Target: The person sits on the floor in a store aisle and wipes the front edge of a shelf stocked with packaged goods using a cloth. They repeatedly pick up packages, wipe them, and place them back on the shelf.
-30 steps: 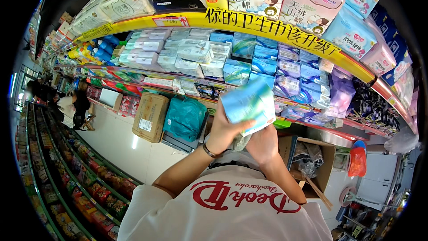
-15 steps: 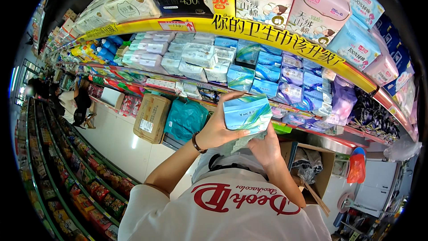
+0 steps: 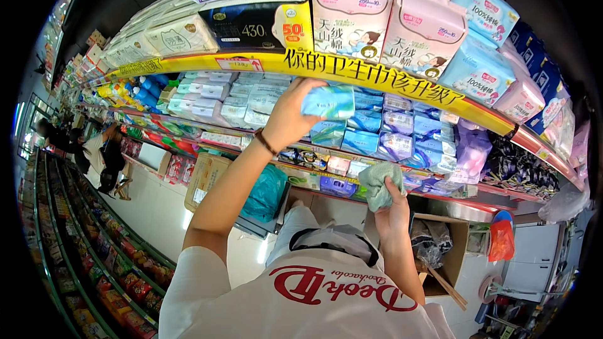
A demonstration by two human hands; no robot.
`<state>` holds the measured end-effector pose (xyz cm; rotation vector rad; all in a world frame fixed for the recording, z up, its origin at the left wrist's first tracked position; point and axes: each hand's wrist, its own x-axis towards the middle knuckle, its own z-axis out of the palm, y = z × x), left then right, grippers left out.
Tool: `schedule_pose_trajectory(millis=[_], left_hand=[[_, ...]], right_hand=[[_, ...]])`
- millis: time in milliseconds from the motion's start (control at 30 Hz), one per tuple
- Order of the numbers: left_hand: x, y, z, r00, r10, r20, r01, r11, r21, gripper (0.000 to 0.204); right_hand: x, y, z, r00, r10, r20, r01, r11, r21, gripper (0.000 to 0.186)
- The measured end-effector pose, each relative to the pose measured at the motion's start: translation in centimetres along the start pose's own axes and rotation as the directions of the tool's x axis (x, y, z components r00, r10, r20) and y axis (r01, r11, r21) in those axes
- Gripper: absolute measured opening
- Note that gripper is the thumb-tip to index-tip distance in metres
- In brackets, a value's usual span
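My left hand grips a blue and green tissue pack, holding it up against the shelf of stacked packs, just under the yellow shelf strip. Its fingers wrap the pack's left end. Lower and to the right, my right hand clutches a crumpled grey-green cloth in front of the lower shelf edge. Beside the held pack stand more blue packs and purple-and-white packs in rows. Left of my left hand are pale white and green packs.
Larger pink packs and a black pack line the upper shelf. On the floor stand a cardboard box, a teal plastic bag and an open carton. People are in the aisle at far left.
My left hand has carried the tissue pack up and forward to the shelf. My right hand has come away from the pack, moving right with the cloth. The view has shifted slightly.
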<state>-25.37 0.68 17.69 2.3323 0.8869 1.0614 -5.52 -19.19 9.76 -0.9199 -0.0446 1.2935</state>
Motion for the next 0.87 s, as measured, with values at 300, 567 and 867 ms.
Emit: schedule_pose_trajectory(millis=[300,567,867], left_hand=[[4.2,-9.8,5.5,0.952,-0.263,0.154,0.250,0.963,0.102,0.073],[6.1,-9.5,5.8,0.860,-0.366,0.355,0.368,0.928,0.066,0.086],[5.1,-12.6,8.4,0.823,-0.315,0.472,-0.053,0.785,0.617,0.076]], right_hand=[[-1.5,2.1,-2.0,0.995,0.078,-0.065,-0.073,0.994,0.079,0.034],[-2.0,1.5,-1.9,0.990,0.095,-0.104,-0.088,0.994,0.072,0.032],[-1.9,2.9,-0.8,0.983,0.176,-0.052,-0.171,0.981,0.086,0.029]])
